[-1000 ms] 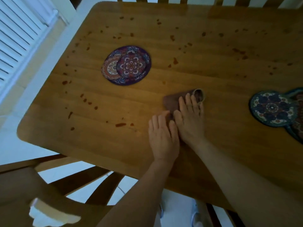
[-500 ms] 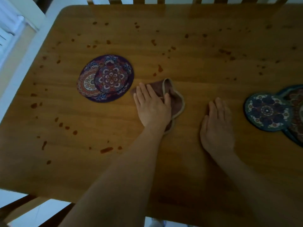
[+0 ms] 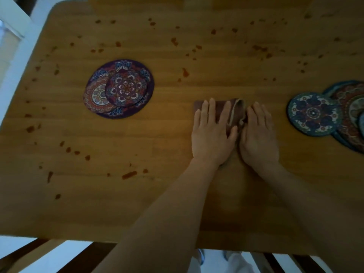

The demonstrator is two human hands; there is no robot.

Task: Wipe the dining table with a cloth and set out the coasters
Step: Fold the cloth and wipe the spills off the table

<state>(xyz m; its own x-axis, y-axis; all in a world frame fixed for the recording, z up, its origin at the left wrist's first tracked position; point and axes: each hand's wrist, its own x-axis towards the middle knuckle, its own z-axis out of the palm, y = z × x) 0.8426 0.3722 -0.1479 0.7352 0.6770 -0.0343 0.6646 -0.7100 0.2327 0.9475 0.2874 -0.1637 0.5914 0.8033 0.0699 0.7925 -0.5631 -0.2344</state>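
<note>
The wooden table (image 3: 177,203) takes up nearly everything, with pale floor and dark chair rails (image 3: 65,255) at its near edge. One coaster stack (image 3: 119,88) sits to the left and another (image 3: 313,114) at the right edge. Between them the brown cloth (image 3: 237,109) lies bunched. The left hand (image 3: 211,134) presses it with straight fingers, and the right hand (image 3: 258,136), equally flat, touches its right fold. Neither grasps it. Reddish spots (image 3: 129,174) lie mostly leftward and beyond, so I'd say the left hand is better placed to sweep.

chair slats (image 3: 86,257): dark wood, bottom edge | white frame (image 3: 13,14): upper left | red-brown spots (image 3: 129,174): scattered
</note>
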